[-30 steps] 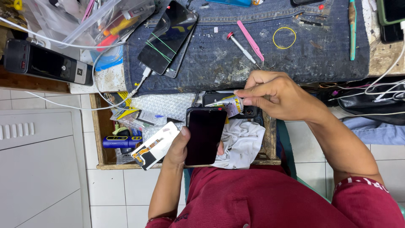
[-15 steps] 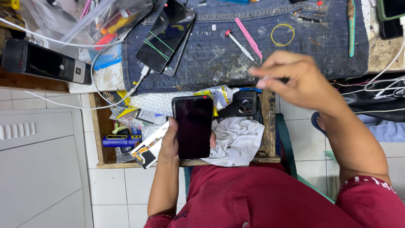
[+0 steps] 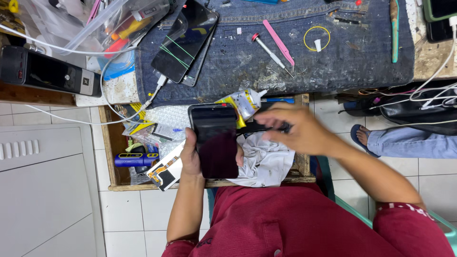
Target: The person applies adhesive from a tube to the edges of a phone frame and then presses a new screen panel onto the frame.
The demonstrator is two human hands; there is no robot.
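Note:
My left hand (image 3: pixel 190 159) grips a black smartphone (image 3: pixel 214 138) by its lower edge, dark screen up, over an open wooden drawer (image 3: pixel 112 157). My right hand (image 3: pixel 297 133) is blurred just right of the phone, its fingertips by a dark object in the drawer; whether it grasps anything is unclear. A white and yellow glue bottle (image 3: pixel 243 102) lies at the phone's top edge. Under the phone and my right hand lies a crumpled white cloth (image 3: pixel 266 164).
A denim mat (image 3: pixel 342 62) on the bench carries a phone bound with green bands (image 3: pixel 183 43), a pink pry tool (image 3: pixel 278 40), a small screwdriver (image 3: pixel 269 50) and a yellow ring (image 3: pixel 316 38). A black box (image 3: pixel 47 71) sits left. Another person's sandalled foot (image 3: pixel 376 138) is right.
My right hand came down from the bench edge toward the drawer beside the phone. The phone shifted slightly left and up in my left hand.

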